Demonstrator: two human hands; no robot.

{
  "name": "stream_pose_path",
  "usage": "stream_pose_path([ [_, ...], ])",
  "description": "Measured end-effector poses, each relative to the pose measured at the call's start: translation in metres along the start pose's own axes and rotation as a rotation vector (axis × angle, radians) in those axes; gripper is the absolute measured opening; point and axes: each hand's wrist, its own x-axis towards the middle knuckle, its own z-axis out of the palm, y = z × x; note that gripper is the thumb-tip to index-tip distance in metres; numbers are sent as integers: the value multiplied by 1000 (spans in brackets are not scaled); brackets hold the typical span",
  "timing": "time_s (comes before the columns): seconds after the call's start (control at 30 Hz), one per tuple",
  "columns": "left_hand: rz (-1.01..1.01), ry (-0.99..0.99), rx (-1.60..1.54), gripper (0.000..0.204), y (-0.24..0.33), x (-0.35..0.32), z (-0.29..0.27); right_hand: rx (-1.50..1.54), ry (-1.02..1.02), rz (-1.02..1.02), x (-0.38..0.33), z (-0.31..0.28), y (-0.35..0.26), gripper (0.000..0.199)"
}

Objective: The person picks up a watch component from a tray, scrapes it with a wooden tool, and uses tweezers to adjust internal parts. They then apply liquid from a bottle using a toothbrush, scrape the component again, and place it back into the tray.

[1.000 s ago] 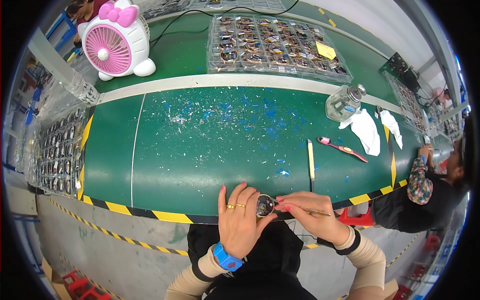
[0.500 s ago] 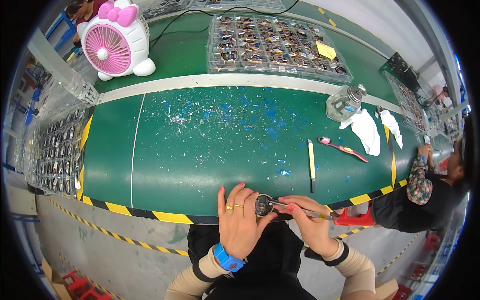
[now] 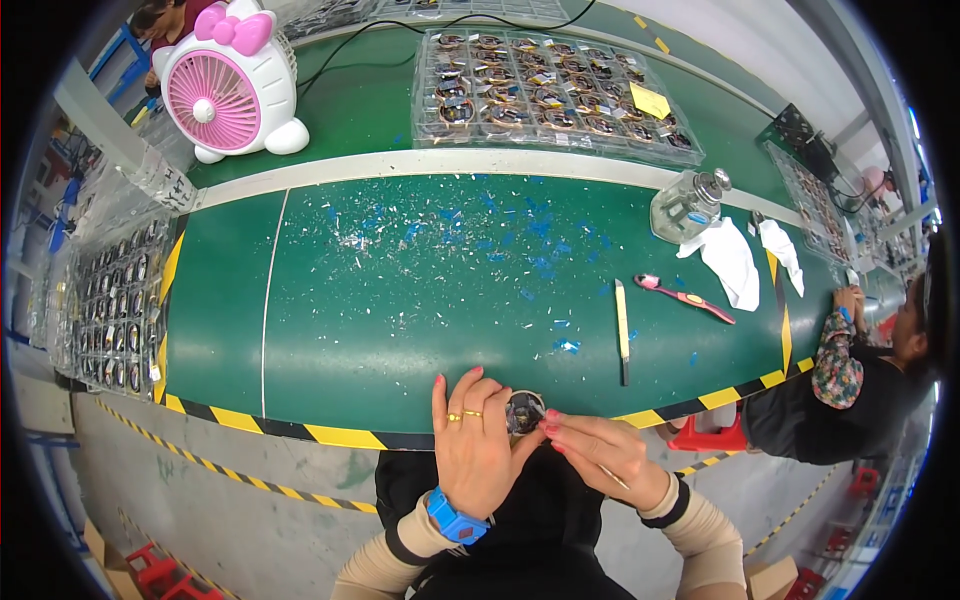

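Note:
At the table's front edge, my left hand (image 3: 474,435) lies with its fingers stretched, its thumb and index finger steadying a small round electronic part (image 3: 522,411). The part has a dark inside with fine components and a pale rim. From the right, my right hand (image 3: 605,450) pinches a slim metal tool (image 3: 612,477), whose tail sticks out below the fingers. Its tip is hidden by my fingertips, which are at the part's right side. A pink-and-white toothbrush (image 3: 686,299) and a yellow-handled craft knife (image 3: 622,332) lie beyond my right hand.
White and blue scraps (image 3: 450,230) litter the green table (image 3: 330,340). At the back stand a pink-and-white fan (image 3: 220,95), a clear tray of round parts (image 3: 550,95) and a glass bottle (image 3: 687,208). White cloths (image 3: 728,262) lie right; a co-worker (image 3: 840,390) sits beyond.
My right hand has shifted left and closer to the round part, and the tool has turned steeper, its tail now pointing down. The part has moved slightly left. My left hand barely moves.

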Motion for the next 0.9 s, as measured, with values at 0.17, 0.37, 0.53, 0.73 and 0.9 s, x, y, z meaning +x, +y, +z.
stream_pose_path([
  [0.17, 9, -3, 13, 59, 1, 0, -2, 39, 4, -74, -3, 0, 8, 30],
  [0.37, 5, 39, 31, 58, 0, -1, 3, 152, 152, 159, -4, 8, -5, 23],
  [0.53, 7, 27, 32, 59, -1, -1, 4, 200, 263, 297, -7, 17, -8, 23],
  [0.73, 7, 2, 30, 59, 0, 0, 0, 4, 109, 77, -3, 9, -6, 27],
  [0.9, 14, -20, 56, 57, 0, 0, -1, -51, 34, -52, -3, 3, 2, 29],
])
